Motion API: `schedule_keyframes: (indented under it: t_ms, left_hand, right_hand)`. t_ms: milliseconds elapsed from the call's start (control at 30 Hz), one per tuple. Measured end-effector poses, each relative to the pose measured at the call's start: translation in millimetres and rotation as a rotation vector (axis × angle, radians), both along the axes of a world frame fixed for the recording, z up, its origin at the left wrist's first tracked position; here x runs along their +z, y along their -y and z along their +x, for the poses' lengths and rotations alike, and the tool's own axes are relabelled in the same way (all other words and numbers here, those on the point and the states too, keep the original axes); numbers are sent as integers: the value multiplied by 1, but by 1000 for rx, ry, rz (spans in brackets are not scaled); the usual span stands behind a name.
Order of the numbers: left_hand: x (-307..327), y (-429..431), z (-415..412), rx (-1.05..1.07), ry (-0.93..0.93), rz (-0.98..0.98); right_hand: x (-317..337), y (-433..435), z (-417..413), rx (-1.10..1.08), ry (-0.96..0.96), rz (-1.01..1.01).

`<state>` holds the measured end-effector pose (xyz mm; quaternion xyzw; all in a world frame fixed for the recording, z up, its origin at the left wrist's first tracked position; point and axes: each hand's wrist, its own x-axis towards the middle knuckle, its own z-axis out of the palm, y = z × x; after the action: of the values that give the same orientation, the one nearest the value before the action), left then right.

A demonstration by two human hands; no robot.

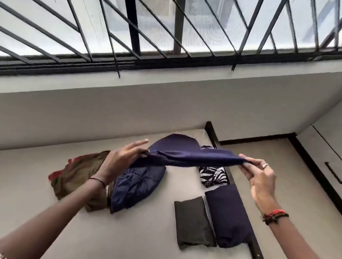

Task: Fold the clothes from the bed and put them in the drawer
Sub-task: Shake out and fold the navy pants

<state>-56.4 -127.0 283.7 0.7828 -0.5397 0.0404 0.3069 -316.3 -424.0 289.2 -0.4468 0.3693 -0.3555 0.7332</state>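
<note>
Hands level above the mattress: left hand (121, 158) pinching one end of a navy garment (194, 155), right hand (259, 175) pinching the other end between thumb and fingertips. Garment stretched as a near-taut band in the air between the 2 hands, well above the bed (113, 238), with part of it bulging up behind. Judged step: spreading and squaring the piece ahead of folding. Next move, by estimate: bring the 2 ends together, or lower the band flat onto bare sheet, with edges aligned and an even grip to prevent twisting of the thin cloth. Below the left hand, a crumpled navy heap (137, 184) touching an olive and red cloth (73, 178), both unfolded; possibly part of the held piece, not decidable. Along the bed's right edge, 3 folded items: dark grey piece (193, 223), folded navy piece (228, 214) just beside it, black-and-white print piece (213, 175) beyond. Open sheet between heap and folded row and toward the viewer, sufficient for laying down. Dark bed frame (256, 252) directly under the folded navy piece, then a strip of floor (298, 183), then a cabinet front (330, 157) with a dark handle (334, 173); no open drawer visible.
</note>
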Motion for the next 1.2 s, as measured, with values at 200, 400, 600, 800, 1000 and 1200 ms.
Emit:
schedule_keyframes:
  t_ms: [200, 400, 600, 800, 1000, 1200]
  left_hand:
    - [-176, -106, -88, 63, -186, 342]
    - [-307, -190, -182, -19, -605, 637]
    - [-369, -247, -242, 206, -688, 717]
    - [-399, -254, -267, 369, -828, 573]
    - [-398, -242, -262, 589, -1051, 483]
    - [-405, -246, -255, 705, -1215, 413]
  right_hand:
    - [-163, -82, -89, 309, -487, -72]
    - [-289, -152, -173, 580, -872, -65]
    - [-329, -176, -205, 822, -1052, -241]
    - [-316, -165, -165, 942, -946, -701]
    - [-271, -138, -72, 1069, -885, -629]
    - [-282, -124, 29, 1305, -935, -644]
